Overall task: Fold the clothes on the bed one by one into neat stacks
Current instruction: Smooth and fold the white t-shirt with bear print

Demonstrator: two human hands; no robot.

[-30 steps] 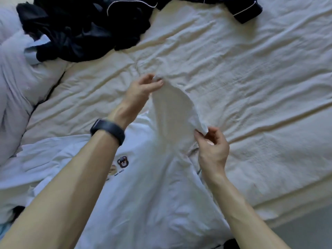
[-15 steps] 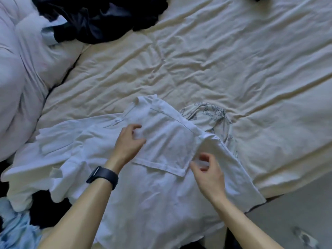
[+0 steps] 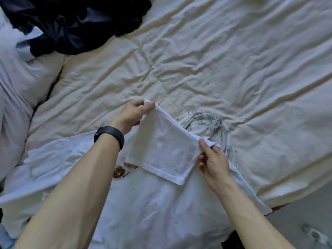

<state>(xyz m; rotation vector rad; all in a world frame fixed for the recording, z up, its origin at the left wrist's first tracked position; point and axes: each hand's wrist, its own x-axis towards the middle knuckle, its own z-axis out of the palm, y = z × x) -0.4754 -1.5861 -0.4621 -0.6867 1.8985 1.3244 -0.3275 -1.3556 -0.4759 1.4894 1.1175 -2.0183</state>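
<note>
Presently, the white T-shirt [image 3: 152, 203] lies spread on the bed [image 3: 233, 69], at its near edge. Left hand [image 3: 133, 115] and right hand [image 3: 213, 163] each pinch one end of the turned-in sleeve [image 3: 161, 146], fingers [image 3: 150, 106] closed on its crease, evidently to keep the fold line straight.

White T-shirt [image 3: 161, 203], cream bedsheet [image 3: 233, 69]

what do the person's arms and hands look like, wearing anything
No sleeves show: the left forearm and the right forearm are bare up to the frame edge. A plain, smooth black wristband, like a fitness tracker, wraps the left wrist. The right wrist is bare. No gloves on the left hand or the right hand, and no rings on the fingers that show.
</note>
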